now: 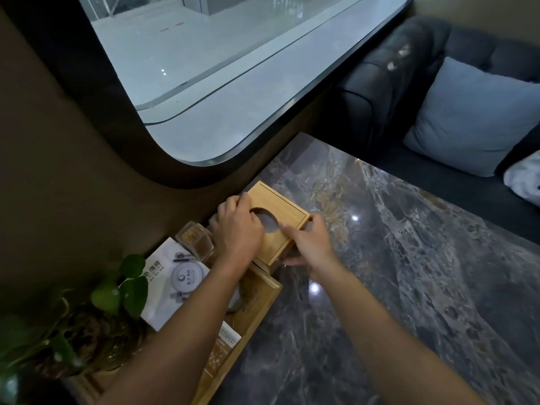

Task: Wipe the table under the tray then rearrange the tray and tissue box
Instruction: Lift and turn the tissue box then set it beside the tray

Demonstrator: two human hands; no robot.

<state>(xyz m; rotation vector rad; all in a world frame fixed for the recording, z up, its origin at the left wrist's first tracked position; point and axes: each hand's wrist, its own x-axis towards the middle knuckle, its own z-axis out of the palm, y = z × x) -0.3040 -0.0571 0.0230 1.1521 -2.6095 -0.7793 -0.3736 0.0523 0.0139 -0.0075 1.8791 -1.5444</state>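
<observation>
A light wooden tissue box (282,210) with an oval opening in its lid sits on the dark marble table (409,273), against the wall below the window. My left hand (238,226) grips its left side, fingers over the top edge. My right hand (309,241) holds its near right corner. A wooden tray (257,305) lies along the table's left edge just in front of the box, partly hidden by my left forearm. It holds a white printed card (172,282), a clear toothpick jar (194,239) and a small packet (225,346).
A green potted plant (87,317) stands at the near left by the tray. A dark sofa (409,83) with a pale blue cushion (473,118) lies beyond the table's far edge. A large window (219,68) fills the wall.
</observation>
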